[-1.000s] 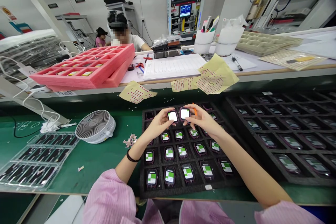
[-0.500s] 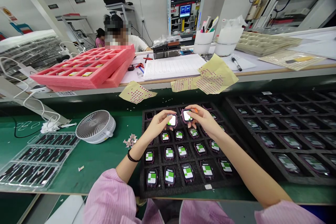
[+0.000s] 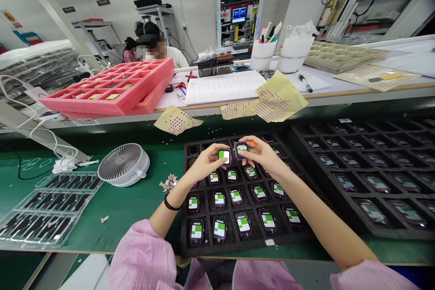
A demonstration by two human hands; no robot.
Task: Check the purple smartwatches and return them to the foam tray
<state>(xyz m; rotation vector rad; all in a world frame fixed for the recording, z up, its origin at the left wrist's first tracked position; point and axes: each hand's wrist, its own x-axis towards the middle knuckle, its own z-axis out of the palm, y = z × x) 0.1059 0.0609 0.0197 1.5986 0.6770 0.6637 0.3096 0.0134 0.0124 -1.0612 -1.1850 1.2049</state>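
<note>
My left hand (image 3: 208,161) grips a square watch body (image 3: 224,157) with a lit white and green screen, its thumb at the screen's edge. Beside it, my right hand (image 3: 260,153) pinches a second watch body (image 3: 241,148), also lit green and white. Both are held side by side over the upper part of a black foam tray (image 3: 224,248). Several lit watch bodies lie in the tray's compartments, among them one in the front row (image 3: 243,223). My hands and forearms hide some of the compartments.
A second black tray (image 3: 340,217) of watches stands at the right. Left are a round fan (image 3: 123,164), small loose pieces (image 3: 169,183) and clear trays (image 3: 47,206). The shelf behind bears pink foam trays (image 3: 112,95), papers (image 3: 224,87) and yellow sheets (image 3: 280,97). A person sits beyond.
The screen in my right hand has turned from mostly white to green and white, and more green shows on the left one. My hands have barely moved.
</note>
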